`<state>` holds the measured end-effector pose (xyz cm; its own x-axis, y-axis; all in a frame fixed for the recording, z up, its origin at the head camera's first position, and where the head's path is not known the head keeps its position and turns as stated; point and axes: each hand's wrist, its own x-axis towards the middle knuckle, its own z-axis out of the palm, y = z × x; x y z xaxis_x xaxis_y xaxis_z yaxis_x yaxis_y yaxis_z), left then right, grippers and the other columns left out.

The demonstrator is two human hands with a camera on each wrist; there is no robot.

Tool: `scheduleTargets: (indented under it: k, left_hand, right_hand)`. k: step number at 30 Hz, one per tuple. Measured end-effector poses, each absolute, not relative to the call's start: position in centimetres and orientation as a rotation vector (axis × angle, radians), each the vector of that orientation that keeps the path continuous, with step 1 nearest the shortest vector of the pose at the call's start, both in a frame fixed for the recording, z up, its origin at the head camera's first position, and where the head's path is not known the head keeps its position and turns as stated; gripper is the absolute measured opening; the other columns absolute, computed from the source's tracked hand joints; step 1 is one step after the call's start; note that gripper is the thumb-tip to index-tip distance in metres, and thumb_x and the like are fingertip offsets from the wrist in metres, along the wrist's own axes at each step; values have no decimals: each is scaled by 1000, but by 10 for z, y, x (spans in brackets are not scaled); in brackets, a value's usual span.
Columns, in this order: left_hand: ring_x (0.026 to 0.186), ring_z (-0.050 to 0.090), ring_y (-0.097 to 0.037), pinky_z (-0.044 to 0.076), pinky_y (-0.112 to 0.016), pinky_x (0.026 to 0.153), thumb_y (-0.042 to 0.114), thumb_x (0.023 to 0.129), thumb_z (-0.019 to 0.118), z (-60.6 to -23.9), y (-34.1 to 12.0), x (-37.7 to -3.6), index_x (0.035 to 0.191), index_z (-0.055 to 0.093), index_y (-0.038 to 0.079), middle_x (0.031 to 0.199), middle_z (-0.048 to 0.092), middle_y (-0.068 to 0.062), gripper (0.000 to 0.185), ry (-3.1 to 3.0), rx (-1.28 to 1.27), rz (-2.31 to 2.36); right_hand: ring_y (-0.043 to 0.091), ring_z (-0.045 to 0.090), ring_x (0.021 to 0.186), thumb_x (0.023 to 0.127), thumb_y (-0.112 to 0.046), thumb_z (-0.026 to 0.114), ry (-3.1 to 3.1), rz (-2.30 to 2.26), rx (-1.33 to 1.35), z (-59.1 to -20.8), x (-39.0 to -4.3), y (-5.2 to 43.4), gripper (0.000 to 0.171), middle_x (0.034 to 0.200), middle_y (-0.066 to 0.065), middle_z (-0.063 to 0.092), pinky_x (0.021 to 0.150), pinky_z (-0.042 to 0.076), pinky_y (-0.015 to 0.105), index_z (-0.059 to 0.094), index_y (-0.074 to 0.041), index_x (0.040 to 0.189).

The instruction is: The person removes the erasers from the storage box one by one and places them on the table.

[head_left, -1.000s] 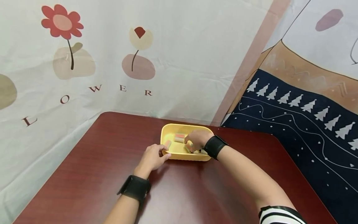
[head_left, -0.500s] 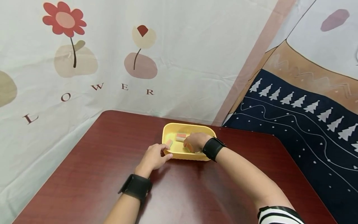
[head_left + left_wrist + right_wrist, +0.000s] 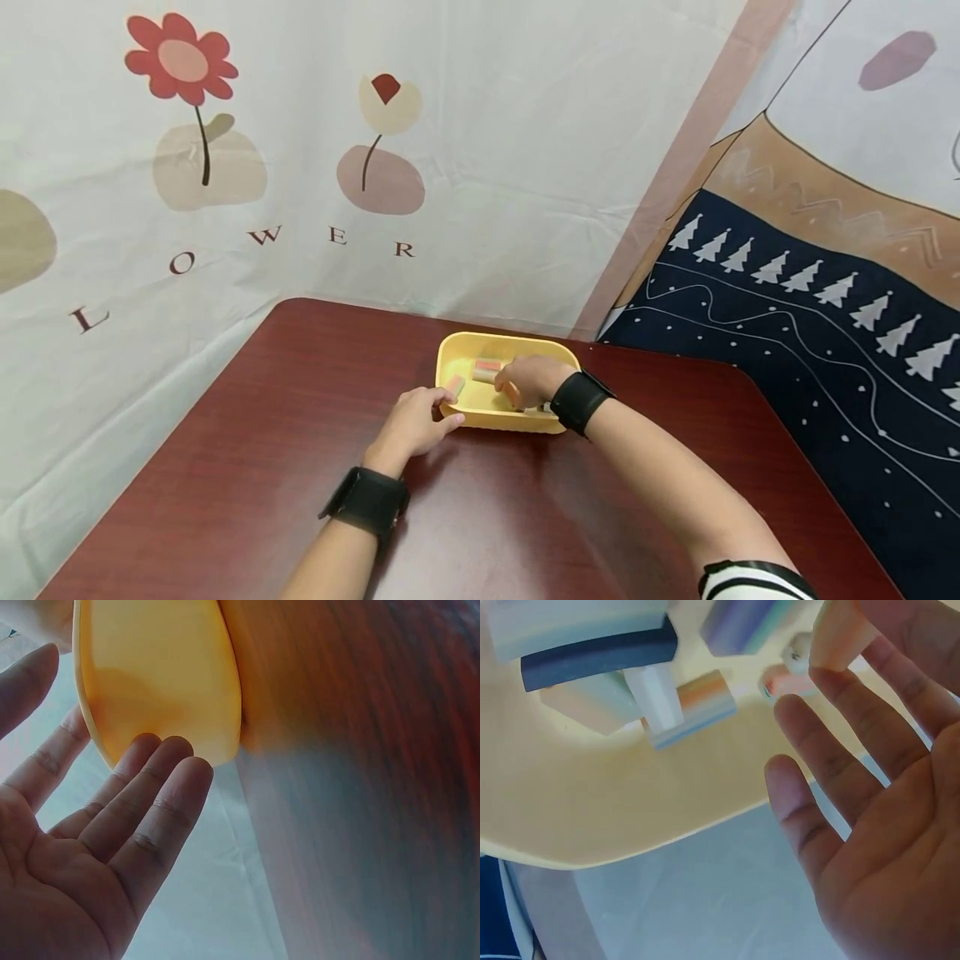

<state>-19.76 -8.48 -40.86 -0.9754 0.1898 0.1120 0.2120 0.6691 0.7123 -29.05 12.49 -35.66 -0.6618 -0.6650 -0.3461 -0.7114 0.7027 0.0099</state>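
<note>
A yellow plastic box stands near the table's back edge, holding several pastel-striped blocks. My right hand reaches down into it. Between thumb and index finger it pinches a peach-orange block, while its other fingers extend loosely. My left hand is at the box's near left corner, its fingertips against the outer wall and rim, fairly straight in the left wrist view. A pink-and-green block lies inside by that corner. Another striped block lies just left of my right hand.
In the right wrist view, a dark blue bar, a purple block, a white piece and an orange-and-blue block lie together in the box. The dark red table meets a printed white cloth behind.
The right hand stays low in the box; the block at its fingers has shifted slightly and turned. The left hand keeps its place at the corner. The head view has shifted slightly.
</note>
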Motion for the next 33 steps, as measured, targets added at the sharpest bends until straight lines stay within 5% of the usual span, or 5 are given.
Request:
scheduleTargets:
  k: [11, 18, 24, 33]
  left_hand:
    - [94, 58, -25, 47, -41, 82, 24, 88, 74, -412, -89, -197, 109, 70, 9, 98, 65, -6, 27, -2877, -275, -1246]
    - [93, 58, -26, 47, -40, 80, 25, 89, 73, -410, -86, -201, 110, 70, 9, 96, 64, -6, 26, -2874, -321, -1248]
    - [92, 58, -26, 47, -40, 79, 26, 89, 73, -405, -86, -204, 113, 70, 9, 97, 65, -7, 29, -2892, -330, -1234]
    - [95, 57, -25, 46, -41, 81, 27, 90, 71, -407, -87, -202, 114, 70, 10, 102, 65, -8, 29, -2911, -312, -1218]
  right_hand:
    - [15, 63, 81, 85, -17, 72, 2766, -29, -1203, -350, -271, 133, 32, 97, -4, 68, 72, 51, 30, 70, -14, 117]
    - [18, 58, 89, 87, -24, 73, 2844, -68, -1331, -345, -240, 139, 40, 107, 6, 61, 75, 50, 32, 66, -13, 125]
    - [12, 48, 80, 87, -24, 73, 2832, -176, -1557, -352, -217, 133, 26, 92, 0, 53, 65, 43, 25, 72, -14, 110]
    - [13, 53, 79, 82, -23, 78, 2729, -167, -1708, -384, -196, 115, 14, 90, 1, 54, 70, 47, 24, 67, -17, 89]
